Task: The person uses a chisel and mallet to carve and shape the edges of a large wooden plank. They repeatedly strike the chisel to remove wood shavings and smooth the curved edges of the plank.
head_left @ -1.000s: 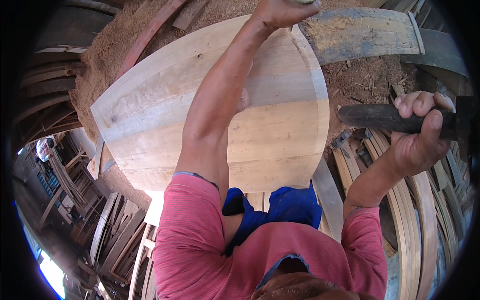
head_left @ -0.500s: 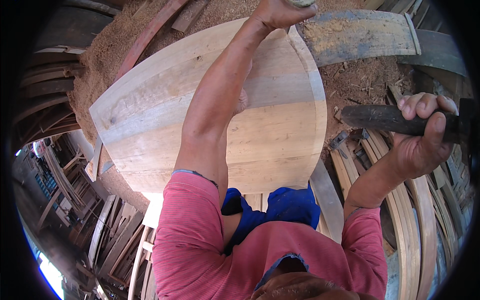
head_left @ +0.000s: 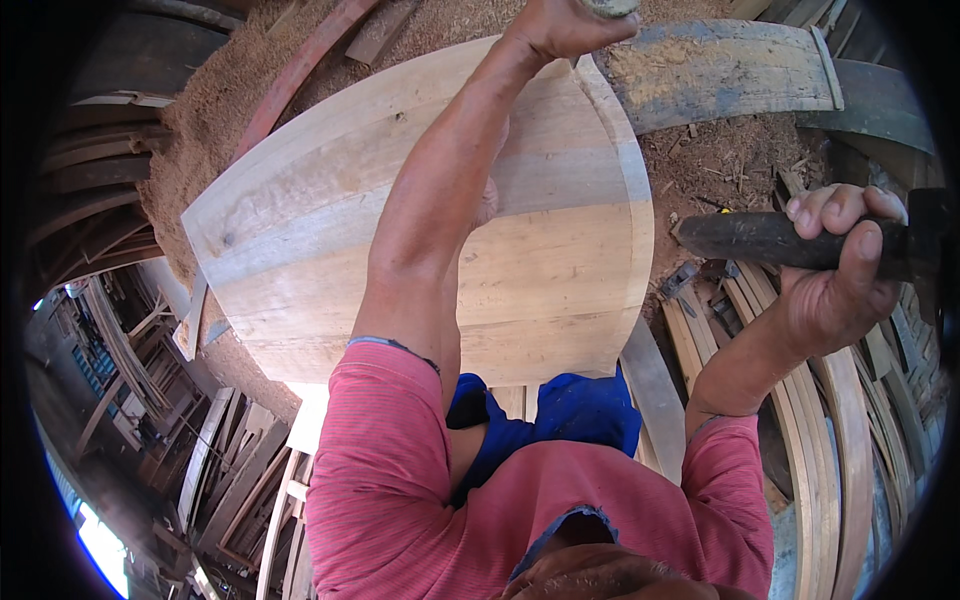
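Note:
A broad curved panel [head_left: 540,260] of joined pale planks lies in front of me, rounded along its far and right edges. My left hand [head_left: 575,28] reaches over its far right corner, closed around a tool with a pale rounded end [head_left: 610,6]; the upper picture edge cuts it off, so its kind is unclear. Below that hand a thin tip seems to meet the panel's edge. To the right, my right hand [head_left: 845,245] is raised, fingers wrapped round the dark thick handle of a hammer [head_left: 750,236]. Its dark head sits at the right rim, partly lost in shadow.
Beyond the panel's right corner lies a weathered curved plank [head_left: 730,70]. Wood shavings [head_left: 215,130] cover the ground, with a reddish beam [head_left: 300,75] across them. Long timber strips [head_left: 800,440] are stacked at my right, and more boards [head_left: 235,460] lean at left.
My right hand and the hammer have shifted very slightly left. A small yellow thing now shows just above the handle. My left hand is almost unmoved.

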`<state>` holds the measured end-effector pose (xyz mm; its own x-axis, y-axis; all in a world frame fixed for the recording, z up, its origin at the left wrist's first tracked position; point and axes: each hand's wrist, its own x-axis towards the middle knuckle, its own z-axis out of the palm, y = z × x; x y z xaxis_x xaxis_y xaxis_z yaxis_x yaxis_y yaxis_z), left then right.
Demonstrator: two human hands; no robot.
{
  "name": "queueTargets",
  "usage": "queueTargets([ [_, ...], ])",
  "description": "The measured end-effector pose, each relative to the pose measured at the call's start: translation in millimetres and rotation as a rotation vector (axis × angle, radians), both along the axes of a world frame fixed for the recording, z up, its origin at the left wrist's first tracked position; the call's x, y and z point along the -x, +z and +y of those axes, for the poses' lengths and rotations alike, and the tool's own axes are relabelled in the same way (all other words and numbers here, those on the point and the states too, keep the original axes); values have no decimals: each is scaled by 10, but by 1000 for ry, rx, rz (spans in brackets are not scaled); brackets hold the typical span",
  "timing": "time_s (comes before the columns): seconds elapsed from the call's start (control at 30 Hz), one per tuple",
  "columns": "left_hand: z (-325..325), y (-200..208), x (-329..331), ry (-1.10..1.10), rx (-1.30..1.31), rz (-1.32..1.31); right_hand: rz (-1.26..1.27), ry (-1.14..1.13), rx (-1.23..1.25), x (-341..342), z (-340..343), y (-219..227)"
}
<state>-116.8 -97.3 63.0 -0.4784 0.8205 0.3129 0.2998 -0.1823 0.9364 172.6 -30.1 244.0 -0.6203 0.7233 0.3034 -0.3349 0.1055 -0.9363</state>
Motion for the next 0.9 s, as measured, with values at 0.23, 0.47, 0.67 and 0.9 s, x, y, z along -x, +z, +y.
queueTargets([
  [0.23, -111, -207, -226, -90, 97, -44, 11, -45, -101, 89, 52, 117],
  [0.47, -181, -142, -192, -160, 22, 19, -164, -177, -810, 528, 302, -113],
  [0.67, -359, -154, -142, 3, -57, 154, -897, 119, -1068, 943, 256, -284],
  [0.9, -266, -165, -185, -157, 213, -15, -172, -129, -502, 743, 227, 230],
])
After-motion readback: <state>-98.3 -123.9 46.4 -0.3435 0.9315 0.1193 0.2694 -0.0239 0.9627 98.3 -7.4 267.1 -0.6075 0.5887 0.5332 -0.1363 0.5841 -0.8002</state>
